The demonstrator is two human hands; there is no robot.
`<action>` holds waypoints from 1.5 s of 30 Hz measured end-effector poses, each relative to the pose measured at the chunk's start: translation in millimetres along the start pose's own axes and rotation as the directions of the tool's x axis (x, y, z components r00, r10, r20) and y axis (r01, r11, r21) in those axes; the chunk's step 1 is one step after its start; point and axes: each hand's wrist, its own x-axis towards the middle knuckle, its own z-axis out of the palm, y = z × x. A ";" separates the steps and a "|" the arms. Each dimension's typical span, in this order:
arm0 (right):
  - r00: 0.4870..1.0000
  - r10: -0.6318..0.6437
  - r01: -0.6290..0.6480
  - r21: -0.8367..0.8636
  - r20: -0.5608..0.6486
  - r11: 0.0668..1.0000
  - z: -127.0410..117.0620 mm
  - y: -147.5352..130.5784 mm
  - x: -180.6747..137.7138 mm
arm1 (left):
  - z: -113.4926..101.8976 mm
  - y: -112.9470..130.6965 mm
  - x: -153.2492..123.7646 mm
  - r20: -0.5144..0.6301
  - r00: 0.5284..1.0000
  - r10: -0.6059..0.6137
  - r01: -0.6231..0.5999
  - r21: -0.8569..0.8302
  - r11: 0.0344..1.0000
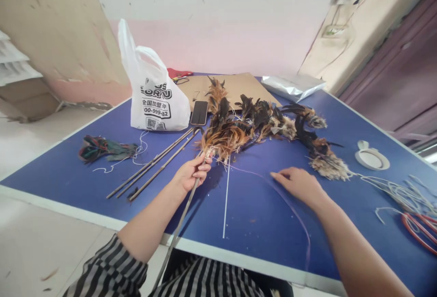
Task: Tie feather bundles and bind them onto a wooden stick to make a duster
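Observation:
My left hand is closed around a thin stick at the point where brown and black feathers are bound to its end. The stick runs down toward my lap. My right hand rests on the blue table with fingers pinched on a thin thread that leads from the feather bundle. A long string of dark feathers trails to the right across the table.
Bare sticks lie left of my hand. A white plastic bag, a phone and cardboard stand behind. A tape roll, loose cords, red scissors lie right. Green feathers lie far left.

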 end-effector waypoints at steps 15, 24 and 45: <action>0.999 -0.028 0.028 0.024 0.023 0.999 69.9 -114.6 77.5 | -9.3 11.7 -6.6 0.097 0.995 0.032 -0.016 -0.161 0.987; 0.998 0.058 -0.069 0.375 0.040 0.925 63.4 -77.8 66.9 | -9.7 9.7 -5.6 0.084 0.995 0.050 -0.039 -0.125 0.991; 0.963 -0.025 0.037 0.043 -0.270 0.998 51.7 -88.8 52.7 | -5.3 10.3 -4.8 -0.082 0.972 0.219 -0.224 -0.052 0.973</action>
